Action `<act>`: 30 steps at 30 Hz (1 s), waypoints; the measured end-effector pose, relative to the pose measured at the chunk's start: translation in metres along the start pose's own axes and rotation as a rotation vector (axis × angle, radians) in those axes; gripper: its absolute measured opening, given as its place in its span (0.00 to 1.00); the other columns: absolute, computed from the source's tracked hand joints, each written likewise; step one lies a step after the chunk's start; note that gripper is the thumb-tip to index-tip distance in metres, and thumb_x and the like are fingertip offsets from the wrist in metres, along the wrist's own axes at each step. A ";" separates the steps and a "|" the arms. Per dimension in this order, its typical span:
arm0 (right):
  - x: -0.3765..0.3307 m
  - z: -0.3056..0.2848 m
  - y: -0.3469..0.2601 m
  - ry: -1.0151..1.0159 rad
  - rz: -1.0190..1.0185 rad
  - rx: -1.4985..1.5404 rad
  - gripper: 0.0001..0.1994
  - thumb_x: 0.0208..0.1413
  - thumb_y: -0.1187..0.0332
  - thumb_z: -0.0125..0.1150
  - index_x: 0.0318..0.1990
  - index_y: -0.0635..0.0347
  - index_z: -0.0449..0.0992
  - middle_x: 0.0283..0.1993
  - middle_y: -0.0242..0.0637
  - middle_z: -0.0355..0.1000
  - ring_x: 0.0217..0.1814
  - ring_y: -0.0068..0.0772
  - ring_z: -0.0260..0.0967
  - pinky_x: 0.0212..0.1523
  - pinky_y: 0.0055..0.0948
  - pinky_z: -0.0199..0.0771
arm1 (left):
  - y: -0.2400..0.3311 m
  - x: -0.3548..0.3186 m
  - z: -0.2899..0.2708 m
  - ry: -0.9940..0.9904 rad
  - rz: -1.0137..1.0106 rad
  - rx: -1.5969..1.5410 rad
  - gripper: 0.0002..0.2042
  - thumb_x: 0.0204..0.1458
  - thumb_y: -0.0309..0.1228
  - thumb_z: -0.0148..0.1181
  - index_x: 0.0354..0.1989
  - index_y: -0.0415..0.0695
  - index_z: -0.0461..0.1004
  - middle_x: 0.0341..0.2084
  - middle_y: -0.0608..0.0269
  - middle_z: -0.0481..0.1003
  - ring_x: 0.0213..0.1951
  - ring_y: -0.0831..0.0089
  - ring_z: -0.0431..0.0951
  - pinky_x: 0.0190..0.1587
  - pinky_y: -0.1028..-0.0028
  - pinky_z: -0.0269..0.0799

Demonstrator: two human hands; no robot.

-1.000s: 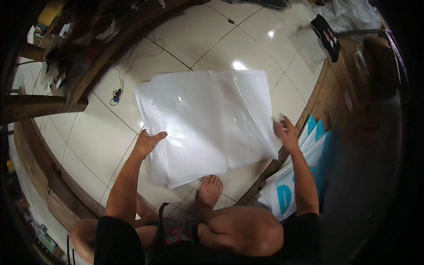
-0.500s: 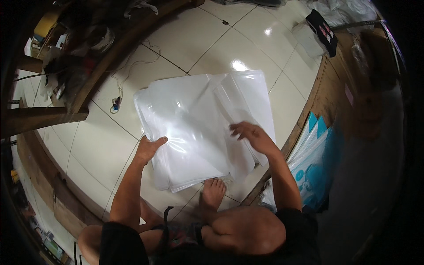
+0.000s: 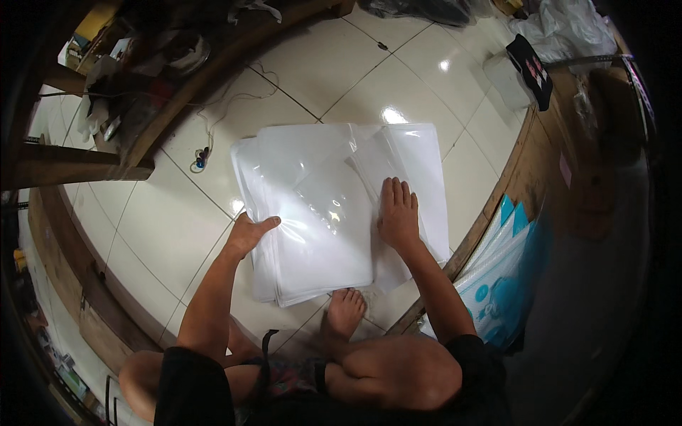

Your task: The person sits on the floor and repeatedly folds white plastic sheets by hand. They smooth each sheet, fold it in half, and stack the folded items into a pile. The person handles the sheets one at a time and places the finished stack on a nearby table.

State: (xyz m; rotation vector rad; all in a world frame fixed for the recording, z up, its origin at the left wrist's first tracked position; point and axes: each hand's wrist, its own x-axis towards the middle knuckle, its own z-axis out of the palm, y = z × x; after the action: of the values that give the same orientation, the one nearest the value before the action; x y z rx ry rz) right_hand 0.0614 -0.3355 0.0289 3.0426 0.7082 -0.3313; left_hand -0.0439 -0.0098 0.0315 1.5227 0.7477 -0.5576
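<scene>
A stack of glossy, see-through plastic sheets (image 3: 320, 241) lies on the tiled floor in front of me. At its left edge my left hand (image 3: 249, 234) grips the sheets, thumb on top and the other fingers hidden below. My right hand (image 3: 399, 213) lies flat on the right part of the pile, fingers stretched out and pointing away from me. Under that palm is a narrower clear sheet or folded flap (image 3: 380, 160). A plain white sheet (image 3: 426, 170) shows at the far right of the pile.
Blue-and-clear printed plastic packages (image 3: 497, 277) lean at the right, beside a wooden board (image 3: 529, 160). A wooden frame (image 3: 78, 167) stands on the left, near a small coil of string (image 3: 200, 160). A pale box-like thing (image 3: 508, 78) sits at the far right. My bare foot (image 3: 346, 310) touches the near side.
My right hand has come down from a raised, curled pose to lie flat on the sheets, slightly left. My left hand keeps its hold on the edge. The whole view has shifted slightly.
</scene>
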 end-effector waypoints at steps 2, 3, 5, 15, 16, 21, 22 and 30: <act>0.007 0.014 0.016 0.088 -0.002 0.001 0.31 0.45 0.69 0.59 0.60 0.62 0.60 0.63 0.50 0.58 0.65 0.54 0.55 0.59 0.53 0.58 | 0.004 0.000 0.006 0.016 -0.016 0.034 0.29 0.45 0.37 0.68 0.52 0.33 0.65 0.42 0.51 0.74 0.43 0.63 0.76 0.48 0.67 0.72; 0.013 0.016 0.024 0.133 -0.009 0.004 0.27 0.46 0.69 0.58 0.56 0.61 0.65 0.60 0.49 0.62 0.61 0.52 0.60 0.56 0.50 0.63 | 0.004 0.000 0.005 0.017 -0.016 0.027 0.29 0.45 0.37 0.68 0.52 0.33 0.65 0.42 0.51 0.74 0.43 0.64 0.76 0.48 0.67 0.72; 0.023 0.003 0.047 0.138 0.242 0.173 0.14 0.48 0.68 0.57 0.43 0.60 0.74 0.44 0.45 0.74 0.45 0.48 0.72 0.44 0.43 0.71 | 0.003 -0.003 0.003 0.024 -0.014 0.012 0.29 0.45 0.37 0.68 0.52 0.33 0.66 0.42 0.51 0.75 0.43 0.64 0.76 0.48 0.67 0.72; 0.031 -0.046 0.135 0.104 0.473 0.827 0.13 0.52 0.60 0.62 0.35 0.64 0.79 0.21 0.34 0.73 0.23 0.24 0.70 0.29 0.27 0.70 | 0.001 0.000 0.005 0.028 -0.017 -0.014 0.30 0.44 0.37 0.69 0.53 0.33 0.64 0.42 0.51 0.74 0.44 0.63 0.76 0.48 0.67 0.73; 0.033 -0.053 0.122 0.144 0.511 0.727 0.14 0.52 0.59 0.63 0.35 0.64 0.79 0.20 0.35 0.73 0.23 0.26 0.70 0.29 0.29 0.70 | 0.001 0.000 0.005 0.039 -0.018 -0.015 0.30 0.44 0.37 0.69 0.53 0.33 0.64 0.42 0.51 0.74 0.44 0.63 0.76 0.48 0.67 0.73; 0.044 -0.052 0.108 0.187 0.636 0.367 0.21 0.47 0.54 0.66 0.38 0.65 0.77 0.24 0.42 0.73 0.29 0.42 0.73 0.34 0.39 0.71 | 0.005 -0.004 0.007 0.039 -0.010 -0.026 0.30 0.44 0.37 0.69 0.53 0.34 0.65 0.41 0.51 0.75 0.43 0.63 0.76 0.47 0.67 0.74; 0.045 -0.053 0.109 0.179 0.666 0.280 0.22 0.47 0.53 0.66 0.41 0.65 0.76 0.28 0.45 0.74 0.33 0.45 0.74 0.37 0.40 0.71 | 0.002 -0.002 0.005 0.026 -0.016 -0.027 0.30 0.44 0.37 0.69 0.52 0.34 0.65 0.41 0.51 0.75 0.43 0.63 0.76 0.47 0.67 0.74; 0.015 -0.025 0.002 0.450 -0.030 0.557 0.32 0.41 0.64 0.72 0.55 0.64 0.66 0.55 0.51 0.64 0.59 0.54 0.59 0.59 0.43 0.59 | 0.000 -0.001 0.001 0.020 -0.016 -0.003 0.30 0.44 0.37 0.69 0.52 0.34 0.66 0.42 0.51 0.75 0.43 0.64 0.77 0.48 0.68 0.73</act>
State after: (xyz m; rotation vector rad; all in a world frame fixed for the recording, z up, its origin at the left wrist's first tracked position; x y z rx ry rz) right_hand 0.0804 -0.3299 0.0501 3.6950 0.7830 0.2112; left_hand -0.0442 -0.0114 0.0323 1.5223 0.7766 -0.5541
